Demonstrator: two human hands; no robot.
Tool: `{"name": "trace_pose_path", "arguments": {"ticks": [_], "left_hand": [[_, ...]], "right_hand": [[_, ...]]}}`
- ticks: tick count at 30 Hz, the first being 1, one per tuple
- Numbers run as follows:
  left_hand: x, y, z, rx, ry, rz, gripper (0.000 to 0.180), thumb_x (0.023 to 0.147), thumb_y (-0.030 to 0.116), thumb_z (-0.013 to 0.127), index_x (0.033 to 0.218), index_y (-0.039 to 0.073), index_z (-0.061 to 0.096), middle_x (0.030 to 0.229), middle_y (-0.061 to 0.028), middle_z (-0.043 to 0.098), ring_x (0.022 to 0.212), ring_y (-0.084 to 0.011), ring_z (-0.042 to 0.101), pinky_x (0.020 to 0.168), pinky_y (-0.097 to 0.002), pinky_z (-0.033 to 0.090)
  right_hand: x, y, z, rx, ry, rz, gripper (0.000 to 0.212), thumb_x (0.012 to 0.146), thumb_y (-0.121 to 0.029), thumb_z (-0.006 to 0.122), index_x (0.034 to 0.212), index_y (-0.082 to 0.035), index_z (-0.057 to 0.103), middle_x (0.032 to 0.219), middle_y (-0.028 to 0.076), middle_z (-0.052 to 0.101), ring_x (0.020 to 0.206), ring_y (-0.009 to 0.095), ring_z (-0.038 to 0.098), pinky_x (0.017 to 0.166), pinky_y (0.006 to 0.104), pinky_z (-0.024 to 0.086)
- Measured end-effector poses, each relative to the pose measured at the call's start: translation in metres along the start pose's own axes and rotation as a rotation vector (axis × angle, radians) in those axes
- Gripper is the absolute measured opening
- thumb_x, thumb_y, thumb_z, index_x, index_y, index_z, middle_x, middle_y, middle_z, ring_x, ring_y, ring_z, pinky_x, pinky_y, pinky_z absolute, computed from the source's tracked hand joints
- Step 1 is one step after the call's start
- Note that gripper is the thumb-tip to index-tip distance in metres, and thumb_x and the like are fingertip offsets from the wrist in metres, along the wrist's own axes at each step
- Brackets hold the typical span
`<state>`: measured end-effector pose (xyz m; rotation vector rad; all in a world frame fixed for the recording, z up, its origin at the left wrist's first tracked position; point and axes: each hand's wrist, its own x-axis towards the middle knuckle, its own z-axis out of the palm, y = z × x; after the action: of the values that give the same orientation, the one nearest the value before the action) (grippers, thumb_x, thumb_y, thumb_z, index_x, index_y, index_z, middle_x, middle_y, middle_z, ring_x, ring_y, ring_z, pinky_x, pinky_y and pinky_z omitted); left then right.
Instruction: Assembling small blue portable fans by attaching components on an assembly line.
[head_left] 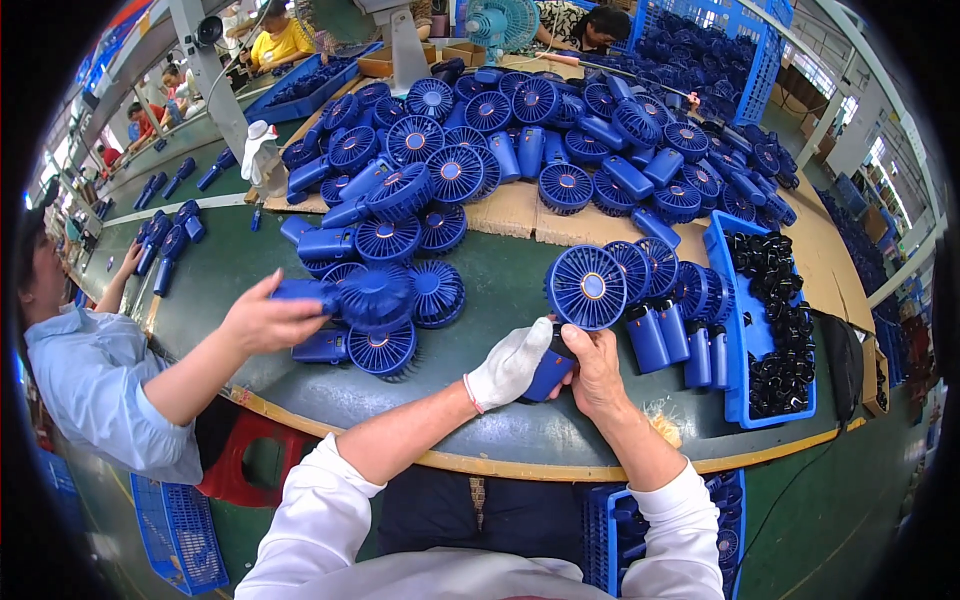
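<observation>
Over the near edge of the green table, both my hands grip one blue handheld fan (588, 287), its round grille up and its handle toward me. My left hand (512, 368), in a white glove, is closed round the handle from the left. From the right, my bare right hand (597, 370) is closed on the neck, thumb on top, beside a black piece between head and handle. Several finished-looking blue fans (663, 330) stand in a row just right of my hands. Farther right, a blue tray (738, 385) holds many small black plastic parts (785, 345).
A co-worker's hand (270, 320) at left touches a motion-blurred fan (375, 297) above a small group of fans. A large heap of fans (490, 110) covers cardboard at the back. A red stool (262, 455) and blue crate (180, 530) stand below left.
</observation>
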<state>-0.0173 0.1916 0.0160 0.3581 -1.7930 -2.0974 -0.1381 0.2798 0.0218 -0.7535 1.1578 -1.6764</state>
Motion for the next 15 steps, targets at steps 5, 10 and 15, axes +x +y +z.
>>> {"name": "trace_pose_path", "arguments": {"ticks": [5,10,15], "left_hand": [[-0.003,-0.003,0.0,-0.051,0.047,-0.044,0.069,0.099,0.058,0.021,0.085,0.002,0.058,0.064,-0.0062,0.059,0.052,-0.0153,0.058,0.051,-0.0276,0.046],[-0.001,0.0,-0.003,-0.037,0.064,-0.072,0.071,0.098,0.061,0.022,0.082,0.002,0.059,0.061,-0.0056,0.058,0.05,-0.0148,0.058,0.049,-0.0269,0.046],[0.002,-0.001,-0.01,-0.077,-0.009,-0.13,0.074,0.097,0.065,0.021,0.087,0.003,0.059,0.066,-0.0066,0.06,0.055,-0.0147,0.059,0.051,-0.0263,0.047]], "right_hand": [[-0.009,-0.012,0.017,-0.252,0.081,-0.215,0.036,0.084,-0.023,0.07,0.101,0.006,0.058,0.076,0.011,0.061,0.052,0.017,0.061,0.035,0.0288,0.051],[-0.002,-0.005,0.003,-0.373,-0.012,-0.198,0.044,0.09,-0.036,0.063,0.101,0.006,0.054,0.072,0.009,0.058,0.049,0.018,0.06,0.036,0.0285,0.05],[0.004,0.002,-0.004,-0.384,-0.033,-0.102,0.057,0.096,-0.052,0.047,0.093,0.005,0.055,0.065,0.011,0.057,0.044,0.018,0.058,0.039,0.0271,0.049]]}}
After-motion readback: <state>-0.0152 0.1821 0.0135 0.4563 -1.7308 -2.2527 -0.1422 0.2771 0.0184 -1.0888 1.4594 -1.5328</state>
